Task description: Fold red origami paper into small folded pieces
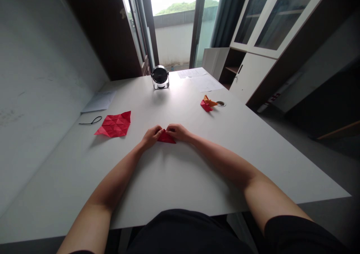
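Observation:
A small piece of folded red paper (166, 137) lies on the white table between my two hands, its pointed corner turned to the right. My left hand (152, 135) is closed on its left side, with thumb and fingers pinching the edge. From the other side my right hand (177, 131) pinches the upper right part of the paper. The fingertips of both hands nearly meet at its top and cover part of the folds. Left of my hands rests a creased, opened sheet of red paper (115, 124).
Orange and red folded paper figures (208, 103) sit beside a round cable hole (221, 103). A small black-and-silver round device (160, 76) stands at the back. White paper sheets (206, 83), a black cable tie (91, 121) and a flat packet (98, 101) lie on the table (168, 186).

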`<state>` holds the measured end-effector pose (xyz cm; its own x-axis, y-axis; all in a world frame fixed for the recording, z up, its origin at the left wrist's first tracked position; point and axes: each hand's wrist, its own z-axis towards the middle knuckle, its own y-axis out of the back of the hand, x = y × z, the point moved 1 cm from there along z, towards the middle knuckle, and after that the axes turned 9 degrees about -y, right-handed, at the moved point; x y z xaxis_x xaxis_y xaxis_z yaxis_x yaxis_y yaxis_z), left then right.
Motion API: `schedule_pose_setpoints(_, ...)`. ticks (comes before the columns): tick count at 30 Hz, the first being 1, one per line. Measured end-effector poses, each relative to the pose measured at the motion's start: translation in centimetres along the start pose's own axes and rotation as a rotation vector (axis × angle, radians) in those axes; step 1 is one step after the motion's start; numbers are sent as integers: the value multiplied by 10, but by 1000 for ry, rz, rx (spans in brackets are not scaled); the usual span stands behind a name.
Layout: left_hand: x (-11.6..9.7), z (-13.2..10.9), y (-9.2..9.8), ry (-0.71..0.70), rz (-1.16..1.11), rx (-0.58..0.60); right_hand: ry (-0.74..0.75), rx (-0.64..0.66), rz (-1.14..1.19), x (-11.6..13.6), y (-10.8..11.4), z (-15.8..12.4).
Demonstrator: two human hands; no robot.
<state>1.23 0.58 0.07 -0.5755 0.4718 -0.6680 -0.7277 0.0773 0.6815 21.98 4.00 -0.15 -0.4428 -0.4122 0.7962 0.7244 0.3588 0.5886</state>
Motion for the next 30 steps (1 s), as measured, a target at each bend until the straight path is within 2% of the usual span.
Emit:
schedule_pose_setpoints(13, 3, 0, -3, -15, 9, 19, -70, -5, 46, -1, 2, 0)
schedule_pose_setpoints(23, -2, 1, 1, -9, 20, 54, 28, 6, -11, 1, -2, 0)
schedule_pose_setpoints(30, -3, 2, 0, -6, 26, 29, 45, -1, -31, 1, -2, 0)
